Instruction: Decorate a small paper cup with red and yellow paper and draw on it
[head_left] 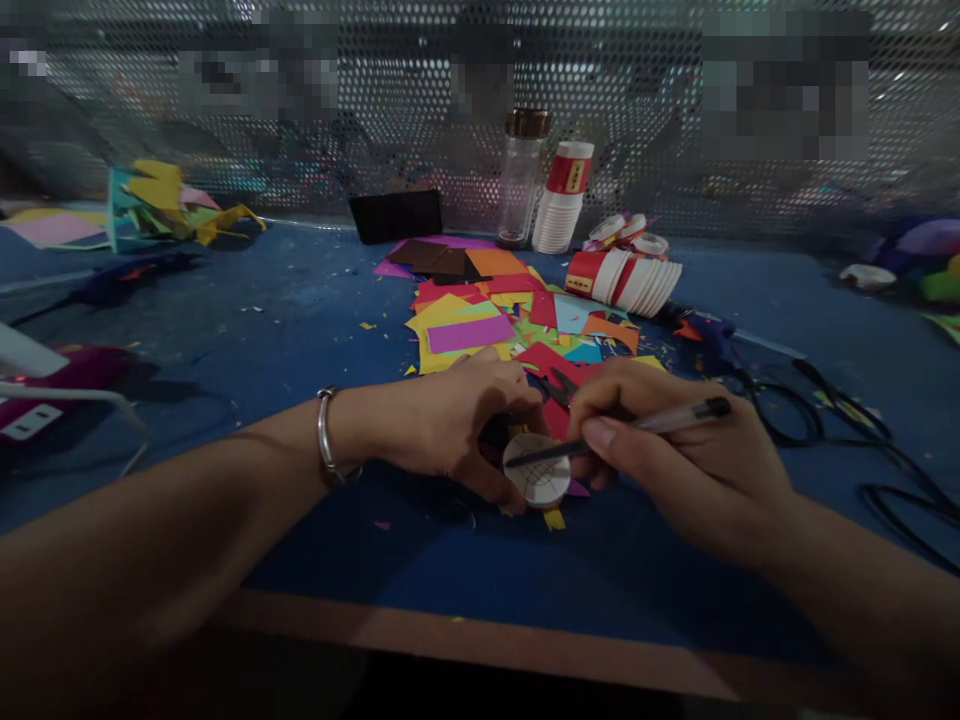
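Observation:
My left hand (480,420) curls its fingers and thumb around a white round piece (544,482) low over the table. Crossing lines form a dark grid on its face, which looks like a paper cup's base; its sides are mostly hidden. In my right hand (660,450) is a pen (671,415), pinched between thumb and fingers, with a clear barrel and dark end. The pen's tip reaches the left part of the round face. Yellow and purple paper bits show beside and under the piece. Just behind my hands lie dark scissors (562,385), partly covered.
Coloured paper scraps (472,320) spread beyond my hands. Behind them stand a clear bottle (519,190), stacked paper cups (559,215) and a black phone-like slab (397,216). More cups (622,278) lie sideways near tape rolls (619,232). A glue gun (705,338) and black cable (825,440) lie right.

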